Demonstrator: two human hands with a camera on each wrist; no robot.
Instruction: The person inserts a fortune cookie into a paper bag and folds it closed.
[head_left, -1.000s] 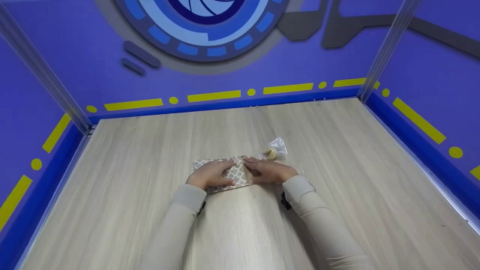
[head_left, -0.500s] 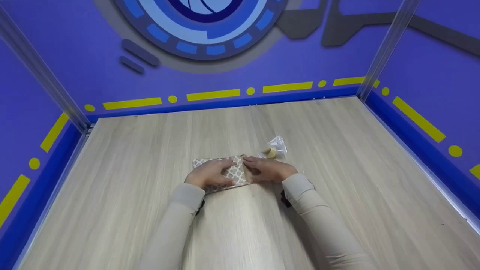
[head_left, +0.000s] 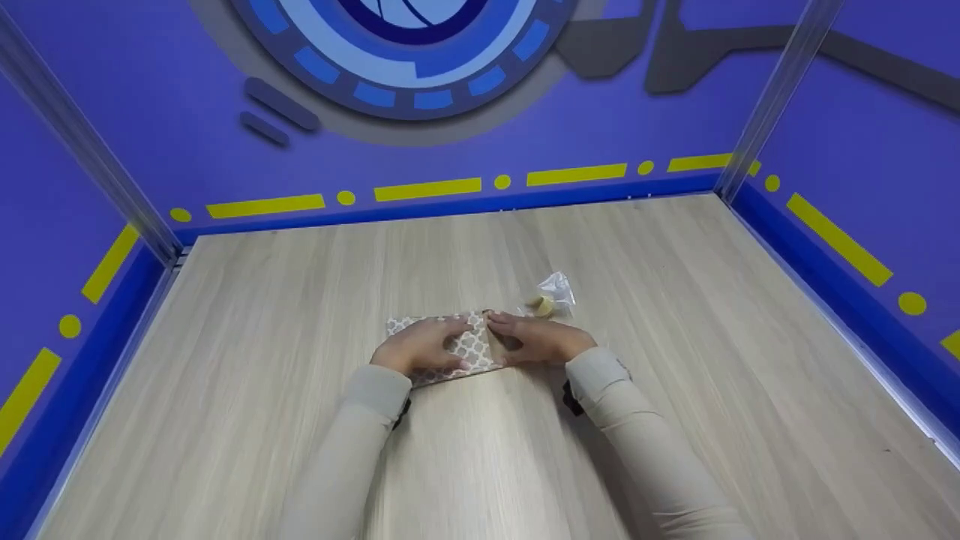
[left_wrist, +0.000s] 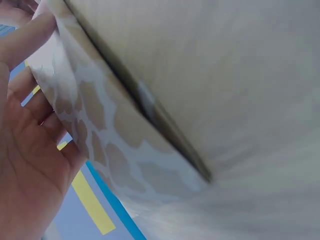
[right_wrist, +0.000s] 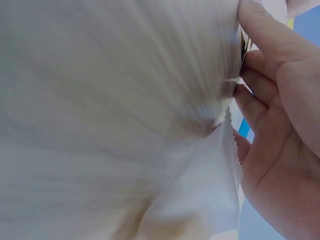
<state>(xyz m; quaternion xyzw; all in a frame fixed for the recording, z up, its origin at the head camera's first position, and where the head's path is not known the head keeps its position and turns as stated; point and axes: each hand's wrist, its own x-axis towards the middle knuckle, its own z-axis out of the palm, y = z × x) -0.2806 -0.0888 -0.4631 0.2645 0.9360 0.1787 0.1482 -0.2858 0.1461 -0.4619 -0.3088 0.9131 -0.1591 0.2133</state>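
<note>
A flat patterned packet, beige with a white lattice, lies on the table between the two hands. The left hand grips it across its left part, thumb on the near edge and fingers toward the far edge; the left wrist view shows the thumb and fingers of the left hand along the patterned packet. At the packet's right end, the right hand holds the edge between thumb and fingers. In the right wrist view, the right hand has its fingertips at a thin edge.
Just beyond the right hand lies a clear plastic wrapper with a small yellowish piece; part of the wrapper shows in the right wrist view. Purple panels with yellow markings stand around the wood-grain table.
</note>
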